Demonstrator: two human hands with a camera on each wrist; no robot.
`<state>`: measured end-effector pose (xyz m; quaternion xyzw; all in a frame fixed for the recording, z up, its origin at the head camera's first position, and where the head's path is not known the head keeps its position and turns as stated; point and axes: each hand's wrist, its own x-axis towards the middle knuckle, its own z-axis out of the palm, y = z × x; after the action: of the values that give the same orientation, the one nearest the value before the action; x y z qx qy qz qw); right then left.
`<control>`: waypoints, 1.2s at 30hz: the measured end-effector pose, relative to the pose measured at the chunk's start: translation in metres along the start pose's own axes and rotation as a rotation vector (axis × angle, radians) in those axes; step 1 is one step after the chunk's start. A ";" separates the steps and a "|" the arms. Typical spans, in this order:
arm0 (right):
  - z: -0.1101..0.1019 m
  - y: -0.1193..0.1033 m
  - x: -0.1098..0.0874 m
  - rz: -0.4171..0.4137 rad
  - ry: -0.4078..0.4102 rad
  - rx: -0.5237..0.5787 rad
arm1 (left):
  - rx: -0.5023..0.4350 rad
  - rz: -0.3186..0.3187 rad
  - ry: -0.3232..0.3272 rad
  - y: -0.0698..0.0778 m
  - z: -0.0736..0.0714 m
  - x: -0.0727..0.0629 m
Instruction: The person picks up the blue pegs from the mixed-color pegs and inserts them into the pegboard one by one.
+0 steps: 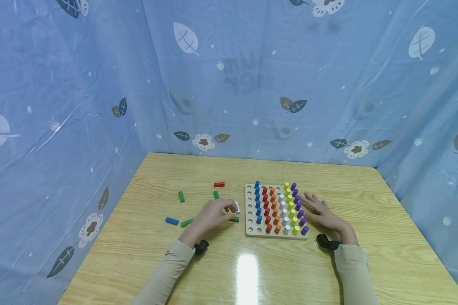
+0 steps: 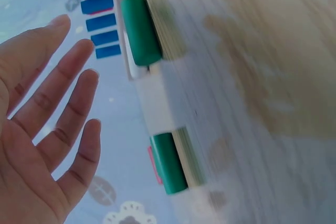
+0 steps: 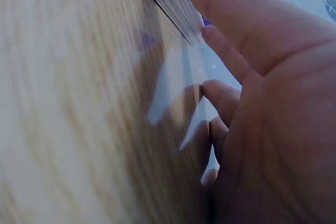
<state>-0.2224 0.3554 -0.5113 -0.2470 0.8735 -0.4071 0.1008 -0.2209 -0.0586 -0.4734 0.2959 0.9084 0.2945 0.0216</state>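
Note:
A wooden pegboard carries rows of upright blue, red, orange, white, yellow and purple pegs. My left hand hovers left of it, over loose green pegs. In the left wrist view its fingers are spread and slightly bent, with nothing between them. One green peg lies close to the board's side, and another green peg lies farther off. A small white piece shows beyond the left fingertips. My right hand rests on the table, fingers extended, thumb and fingertips right at the board's purple-peg side.
Farther left lie a blue peg, a green peg and another green peg. A red peg lies toward the back. Bare holes line the board's left column. Blue patterned curtains surround the wooden table.

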 end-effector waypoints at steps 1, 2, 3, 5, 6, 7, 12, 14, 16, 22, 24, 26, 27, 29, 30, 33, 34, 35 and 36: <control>0.000 0.000 0.000 -0.001 0.000 0.002 | 0.004 0.001 0.005 -0.001 -0.001 -0.001; 0.000 0.000 0.000 -0.003 0.000 0.004 | 0.008 0.003 0.011 -0.003 -0.002 -0.003; 0.000 0.000 0.000 -0.004 0.001 0.006 | 0.017 0.004 0.016 -0.005 -0.003 -0.004; 0.000 0.000 0.000 -0.004 0.001 0.008 | 0.030 -0.002 0.027 -0.008 -0.005 -0.007; 0.000 0.001 0.001 -0.005 0.001 0.008 | 0.030 -0.007 0.031 -0.010 -0.006 -0.009; 0.000 0.001 0.001 -0.005 0.001 0.007 | 0.025 -0.013 0.035 -0.011 -0.007 -0.010; 0.001 0.001 0.000 -0.001 0.002 -0.003 | 0.017 -0.046 0.060 -0.017 -0.013 -0.019; 0.001 0.000 0.000 0.000 0.002 -0.003 | 0.020 -0.047 0.073 -0.021 -0.016 -0.023; 0.001 0.000 0.000 -0.005 0.007 0.002 | 0.021 -0.058 0.082 -0.024 -0.019 -0.026; 0.002 0.002 0.000 -0.018 0.023 0.026 | 0.006 -0.116 0.109 -0.032 -0.026 -0.038; 0.002 0.003 0.000 -0.014 0.020 0.022 | 0.004 -0.128 0.118 -0.035 -0.028 -0.042; 0.002 0.003 0.001 -0.007 0.014 0.015 | 0.000 -0.130 0.132 -0.037 -0.032 -0.046; 0.001 0.003 0.001 -0.004 0.010 0.011 | 0.000 -0.129 0.138 -0.038 -0.033 -0.048; 0.001 0.004 0.001 0.004 0.006 0.004 | 0.004 -0.125 0.151 -0.041 -0.037 -0.052; 0.001 0.004 0.001 0.005 0.004 0.001 | 0.007 -0.120 0.157 -0.043 -0.038 -0.054; 0.001 0.004 0.001 0.010 0.004 -0.001 | 0.000 -0.114 0.168 -0.049 -0.043 -0.060; 0.001 0.004 0.002 0.012 0.005 -0.001 | -0.004 -0.113 0.171 -0.051 -0.044 -0.062; 0.001 0.004 0.002 0.012 0.005 0.000 | -0.010 -0.115 0.170 -0.053 -0.046 -0.064; 0.001 0.005 0.002 0.013 0.007 -0.001 | -0.015 -0.118 0.170 -0.055 -0.047 -0.066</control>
<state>-0.2252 0.3565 -0.5154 -0.2399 0.8757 -0.4070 0.1000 -0.2055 -0.1550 -0.4735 0.2158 0.9206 0.3235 -0.0362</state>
